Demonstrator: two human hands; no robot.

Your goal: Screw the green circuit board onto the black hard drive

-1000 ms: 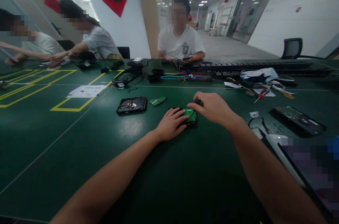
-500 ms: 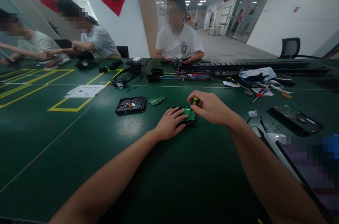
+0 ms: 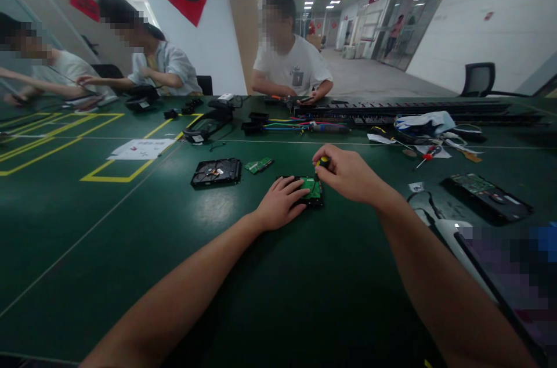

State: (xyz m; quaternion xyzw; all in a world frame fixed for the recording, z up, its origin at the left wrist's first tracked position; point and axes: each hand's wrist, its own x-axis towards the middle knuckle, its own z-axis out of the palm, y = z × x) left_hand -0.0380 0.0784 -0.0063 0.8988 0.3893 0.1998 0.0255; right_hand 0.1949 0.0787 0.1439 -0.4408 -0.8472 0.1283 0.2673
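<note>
A hard drive (image 3: pixel 317 202) lies in front of me with its green circuit board (image 3: pixel 310 184) facing up. Across its left part rests my left hand (image 3: pixel 282 203), palm down, fingers stretched and spread, hiding that side. My right hand (image 3: pixel 346 175) is closed around the yellow-and-black handle of a screwdriver (image 3: pixel 322 162). The screwdriver's thin shaft points down at the board; whether its tip sits in a screw is too small to tell. To the left lie a second hard drive (image 3: pixel 216 172) and a loose green circuit board (image 3: pixel 259 165).
At right lie another hard drive (image 3: pixel 487 197), a red-handled screwdriver (image 3: pixel 427 156) and a white-and-blue cloth bundle (image 3: pixel 424 123). Cables (image 3: pixel 287 126) and long black rails (image 3: pixel 413 109) stretch along the back. A paper sheet (image 3: pixel 141 149) is at left. Several people sit around the table.
My right hand has turned slightly, and more of the screwdriver's handle and shaft shows. My left hand stays on the drive. The person opposite has leaned to the left.
</note>
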